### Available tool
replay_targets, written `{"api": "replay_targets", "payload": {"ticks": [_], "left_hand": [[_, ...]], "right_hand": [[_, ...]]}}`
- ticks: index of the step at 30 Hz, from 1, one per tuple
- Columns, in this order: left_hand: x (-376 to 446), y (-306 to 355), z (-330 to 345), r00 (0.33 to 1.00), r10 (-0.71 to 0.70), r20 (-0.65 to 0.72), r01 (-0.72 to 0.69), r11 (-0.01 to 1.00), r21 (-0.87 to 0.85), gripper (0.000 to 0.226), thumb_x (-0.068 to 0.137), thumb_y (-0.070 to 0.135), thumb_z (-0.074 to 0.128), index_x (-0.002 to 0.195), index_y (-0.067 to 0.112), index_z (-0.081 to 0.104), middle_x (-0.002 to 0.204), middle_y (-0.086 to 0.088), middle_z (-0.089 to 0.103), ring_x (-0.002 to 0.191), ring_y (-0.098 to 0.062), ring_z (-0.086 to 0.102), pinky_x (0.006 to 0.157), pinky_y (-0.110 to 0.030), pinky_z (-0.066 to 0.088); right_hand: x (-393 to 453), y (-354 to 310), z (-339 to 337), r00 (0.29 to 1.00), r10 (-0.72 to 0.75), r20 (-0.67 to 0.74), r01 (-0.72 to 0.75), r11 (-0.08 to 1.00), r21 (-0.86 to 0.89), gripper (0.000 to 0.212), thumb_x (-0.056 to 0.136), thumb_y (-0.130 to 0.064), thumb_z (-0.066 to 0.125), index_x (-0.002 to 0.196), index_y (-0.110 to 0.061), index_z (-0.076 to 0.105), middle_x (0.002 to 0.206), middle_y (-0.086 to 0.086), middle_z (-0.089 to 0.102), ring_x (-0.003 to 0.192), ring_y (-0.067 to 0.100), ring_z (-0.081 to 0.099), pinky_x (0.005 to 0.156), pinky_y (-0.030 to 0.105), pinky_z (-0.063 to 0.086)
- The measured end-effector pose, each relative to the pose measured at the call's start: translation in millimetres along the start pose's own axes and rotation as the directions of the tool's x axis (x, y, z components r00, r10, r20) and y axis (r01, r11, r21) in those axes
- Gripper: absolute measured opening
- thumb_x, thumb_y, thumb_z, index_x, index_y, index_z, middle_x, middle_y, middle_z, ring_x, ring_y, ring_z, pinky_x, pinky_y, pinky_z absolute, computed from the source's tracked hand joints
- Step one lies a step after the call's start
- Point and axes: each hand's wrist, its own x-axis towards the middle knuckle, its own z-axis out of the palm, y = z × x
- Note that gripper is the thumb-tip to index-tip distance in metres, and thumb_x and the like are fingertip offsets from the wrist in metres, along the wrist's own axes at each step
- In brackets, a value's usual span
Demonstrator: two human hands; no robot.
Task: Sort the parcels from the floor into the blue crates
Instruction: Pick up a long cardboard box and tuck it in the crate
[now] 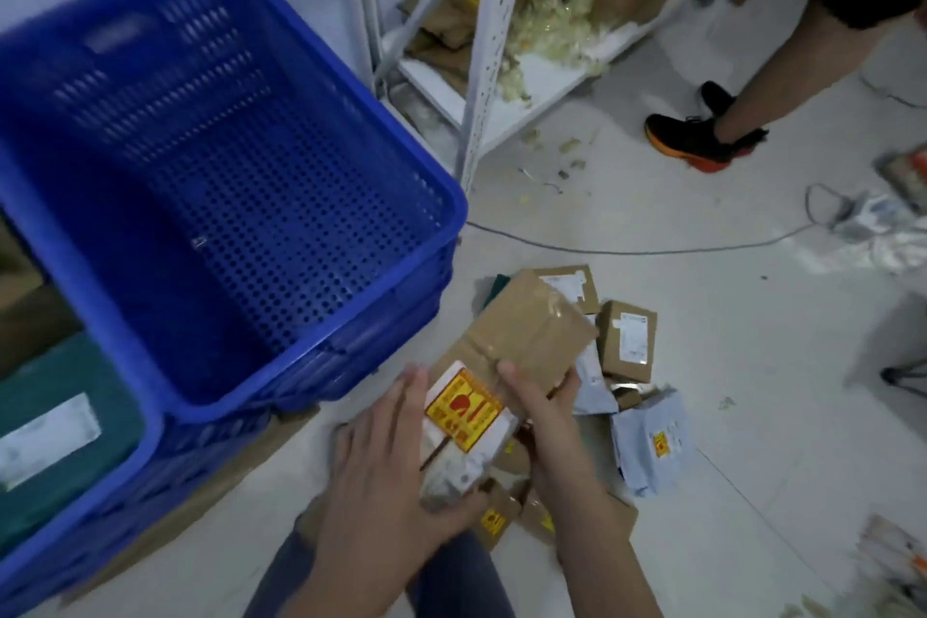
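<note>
The floor (652, 417) is pale and smooth, scattered with scraps and crossed by a thin grey cable (627, 250) that runs from the crate side toward crumpled white wrapping (873, 236) at the right edge. A white metal shelving unit (491, 40) stands at the back against a light wall, its low shelf heaped with brown cartons and yellowish plastic bags. Another person's bare leg and black-and-orange shoe (697, 141) stand beside it. At the left a blue perforated crate (241, 196) sits stacked on another blue crate, its inside bare; a green-topped box (60, 427) lies beside it at the far left. Both hands hold a long brown cardboard parcel (526, 331) with a yellow-and-red sticker just above a heap of small brown boxes (627, 341) and grey mailer bags (652, 437) on the floor. The left hand (386, 482) has its fingers wrapped around the near end; the right hand (547, 417) clamps the parcel's right edge, thumb on top
</note>
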Motion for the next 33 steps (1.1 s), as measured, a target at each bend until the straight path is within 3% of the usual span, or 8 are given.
{"api": "replay_targets", "payload": {"ticks": [4, 7, 14, 17, 21, 24, 28, 33], "left_hand": [[-42.6, -22.9, -34.3, 0.85, -0.485, -0.208, 0.344, 0.807, -0.48, 0.125, 0.052, 0.042, 0.087, 0.15, 0.024, 0.012, 0.149, -0.005, 0.023, 0.136, -0.027, 0.028, 0.108, -0.046, 0.03], [-56.5, -54.8, -48.3, 0.76, -0.648, -0.033, 0.3, 0.396, -0.868, 0.117, 0.061, 0.006, 0.085, 0.149, 0.025, 0.01, 0.15, -0.004, 0.03, 0.133, -0.023, 0.037, 0.11, -0.044, 0.033], [-77.6, -150.4, -108.4, 0.59, -0.805, 0.065, -0.018, -0.094, -0.995, 0.113, 0.055, 0.04, 0.085, 0.148, 0.023, 0.023, 0.141, 0.003, 0.044, 0.125, -0.022, 0.049, 0.107, -0.047, 0.038], [-98.0, -184.4, -126.7, 0.605, -0.793, 0.069, -0.086, -0.151, -0.985, 0.107, 0.05, 0.035, 0.088, 0.142, 0.023, 0.035, 0.139, -0.003, 0.049, 0.121, -0.023, 0.053, 0.1, -0.047, 0.044], [-124.7, -235.8, -157.0, 0.574, -0.818, 0.043, -0.283, -0.247, -0.927, 0.098, 0.042, 0.047, 0.088, 0.129, 0.034, 0.047, 0.128, -0.001, 0.061, 0.117, -0.026, 0.059, 0.101, -0.053, 0.043], [-138.4, -281.9, -180.4, 0.524, -0.852, -0.007, -0.371, -0.221, -0.902, 0.065, 0.07, 0.024, 0.077, 0.129, 0.025, 0.052, 0.127, -0.006, 0.062, 0.108, -0.024, 0.062, 0.095, -0.052, 0.048], [-161.6, -357.4, -211.0, 0.358, -0.931, -0.07, -0.437, -0.101, -0.894, 0.064, 0.065, 0.027, 0.069, 0.126, 0.019, 0.052, 0.125, -0.006, 0.062, 0.107, -0.022, 0.061, 0.095, -0.043, 0.047], [-158.7, -446.3, -215.4, 0.421, -0.905, -0.063, -0.323, -0.085, -0.942, 0.022, 0.077, 0.018, 0.063, 0.097, 0.027, 0.061, 0.094, 0.004, 0.071, 0.087, -0.017, 0.067, 0.079, -0.034, 0.052]], "right_hand": [[-29.8, -2.2, 43.1, 0.968, -0.063, -0.243, 0.105, 0.981, 0.166, 0.13, 0.035, -0.055, 0.088, 0.142, -0.039, 0.016, 0.135, 0.001, 0.051, 0.118, 0.027, 0.056, 0.1, 0.053, 0.045], [-51.6, 6.5, 88.8, 0.97, -0.052, -0.236, 0.127, 0.941, 0.315, 0.121, 0.044, -0.053, 0.087, 0.143, -0.031, 0.021, 0.134, 0.005, 0.055, 0.113, 0.027, 0.06, 0.095, 0.054, 0.048], [-116.0, 45.3, 215.1, 0.984, -0.035, -0.173, 0.095, 0.929, 0.357, 0.083, 0.071, -0.036, 0.077, 0.139, -0.021, 0.032, 0.123, 0.006, 0.063, 0.107, 0.025, 0.064, 0.08, 0.043, 0.057], [-153.4, 77.1, 273.4, 0.999, 0.044, 0.01, -0.044, 0.938, 0.343, 0.061, 0.08, -0.041, 0.066, 0.133, -0.015, 0.049, 0.108, 0.008, 0.071, 0.103, 0.025, 0.066, 0.092, 0.043, 0.052], [-193.4, 134.5, 341.3, 0.986, 0.137, 0.093, -0.158, 0.948, 0.278, 0.122, 0.029, -0.057, 0.087, 0.133, -0.014, 0.041, 0.118, 0.014, 0.065, 0.105, 0.029, 0.064, 0.077, 0.038, 0.055], [-199.0, 162.1, 366.9, 0.981, 0.158, 0.114, -0.18, 0.959, 0.217, 0.107, 0.044, -0.05, 0.083, 0.136, -0.015, 0.041, 0.119, 0.012, 0.061, 0.1, 0.026, 0.06, 0.076, 0.037, 0.051], [-177.0, 156.8, 375.9, 0.978, -0.055, 0.203, 0.082, 0.988, -0.129, 0.056, 0.083, -0.038, 0.065, 0.134, -0.03, 0.044, 0.137, 0.001, 0.05, 0.118, 0.017, 0.051, 0.097, 0.035, 0.042], [-146.7, 171.3, 427.7, 0.719, 0.211, 0.662, 0.408, 0.643, -0.648, 0.05, 0.093, -0.029, 0.053, 0.141, -0.03, 0.038, 0.139, -0.017, 0.04, 0.132, 0.003, 0.037, 0.096, 0.015, 0.034]]}}
